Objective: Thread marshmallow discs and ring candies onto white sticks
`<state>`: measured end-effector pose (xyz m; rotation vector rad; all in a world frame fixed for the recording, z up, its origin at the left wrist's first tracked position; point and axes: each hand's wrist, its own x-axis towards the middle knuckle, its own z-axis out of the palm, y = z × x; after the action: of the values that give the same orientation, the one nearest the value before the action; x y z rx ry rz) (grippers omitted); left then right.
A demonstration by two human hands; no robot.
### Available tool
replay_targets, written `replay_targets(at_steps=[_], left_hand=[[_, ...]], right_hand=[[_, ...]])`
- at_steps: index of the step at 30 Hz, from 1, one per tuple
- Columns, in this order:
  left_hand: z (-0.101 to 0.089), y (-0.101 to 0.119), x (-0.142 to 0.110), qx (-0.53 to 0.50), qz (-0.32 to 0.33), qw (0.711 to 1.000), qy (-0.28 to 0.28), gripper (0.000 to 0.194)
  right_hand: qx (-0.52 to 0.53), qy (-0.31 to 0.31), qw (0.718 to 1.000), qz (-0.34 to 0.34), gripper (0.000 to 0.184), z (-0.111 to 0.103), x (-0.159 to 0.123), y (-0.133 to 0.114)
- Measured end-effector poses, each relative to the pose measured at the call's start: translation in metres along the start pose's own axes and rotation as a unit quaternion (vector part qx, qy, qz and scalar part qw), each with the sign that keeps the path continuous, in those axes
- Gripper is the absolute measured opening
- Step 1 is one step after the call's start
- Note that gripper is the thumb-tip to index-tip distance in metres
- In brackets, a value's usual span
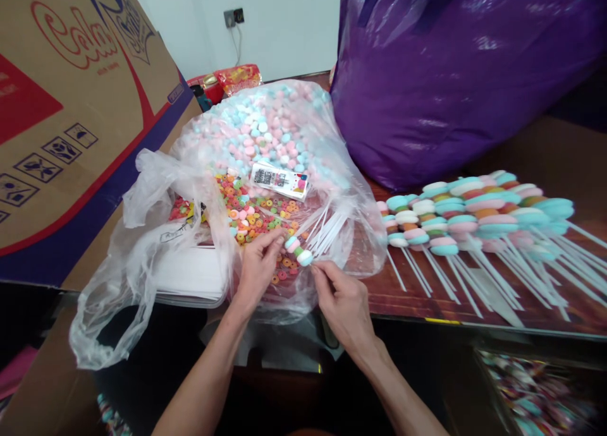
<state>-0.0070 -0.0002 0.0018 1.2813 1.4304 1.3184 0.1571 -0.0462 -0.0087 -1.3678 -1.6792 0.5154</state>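
Note:
A short marshmallow skewer (298, 251), with pink, white and blue pieces and green rings between, is held over an open clear plastic bag (353, 234). At its upper left end, the fingertips of my left hand (258, 268) are pinched together; any small piece between them is hidden. My right hand (344, 300) pinches the stick at the skewer's lower right end. Below and behind my hands lie colourful ring candies (263, 218) in the bag. Loose white sticks (329, 230) rest on the bag beside the skewer, and pastel marshmallows (279, 136) fill its back.
Finished marshmallow skewers (455, 211) are piled on the wooden table (379, 297) at right. Printed labels (279, 181) lie on the candy. A cardboard box (95, 107) stands left, a large purple bag (450, 76) behind. White cards (190, 272) sit beneath a crumpled plastic bag (156, 189).

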Motion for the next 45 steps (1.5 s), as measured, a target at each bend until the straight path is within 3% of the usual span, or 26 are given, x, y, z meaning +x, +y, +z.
replay_targets(at_steps=[4,8,11,14,16,18,21,28,35,41,43,45], left_hand=[[-0.006,-0.002,0.012,0.076,0.033,0.996,0.042,0.028],[-0.008,0.004,0.017,0.250,0.073,0.964,-0.056,0.025],[-0.007,0.006,0.015,0.295,0.087,0.948,-0.083,0.030],[-0.009,0.003,0.014,0.221,0.055,0.972,-0.061,0.026],[-0.011,0.002,0.015,0.106,-0.005,0.994,-0.037,0.019],[-0.013,0.003,0.017,-0.010,-0.065,0.997,-0.028,0.019],[-0.013,0.008,0.016,-0.100,-0.109,0.988,-0.051,0.026],[-0.013,0.016,0.013,-0.161,-0.132,0.973,-0.103,0.034],[-0.008,0.023,0.005,-0.236,-0.240,0.931,-0.141,0.039],[0.001,0.017,-0.002,-0.213,-0.228,0.939,-0.143,0.046],[-0.003,0.018,0.006,-0.135,-0.189,0.962,-0.146,0.045],[-0.011,0.024,0.020,0.024,-0.102,0.988,-0.112,0.042]], right_hand=[[0.024,0.012,0.999,0.028,0.023,-0.004,0.000,0.001],[0.029,0.009,0.999,0.033,0.021,-0.006,0.000,0.003],[0.023,0.000,0.999,0.030,0.022,-0.006,-0.001,0.004],[0.023,-0.011,0.999,0.023,0.022,-0.006,0.000,0.003],[0.030,-0.017,0.999,0.013,0.022,-0.006,0.000,0.002],[0.039,-0.022,0.999,0.007,0.021,-0.006,0.000,0.002],[0.048,-0.030,0.998,-0.002,0.020,-0.005,0.000,0.002],[0.057,-0.040,0.997,-0.024,0.020,-0.005,0.000,0.004],[0.077,-0.018,0.996,-0.041,0.019,-0.004,0.000,0.003],[0.064,-0.002,0.997,-0.047,0.020,0.005,0.002,0.000],[0.070,0.002,0.997,-0.029,0.020,0.008,0.004,0.000],[0.079,0.006,0.997,-0.006,0.021,0.010,0.006,0.002]])
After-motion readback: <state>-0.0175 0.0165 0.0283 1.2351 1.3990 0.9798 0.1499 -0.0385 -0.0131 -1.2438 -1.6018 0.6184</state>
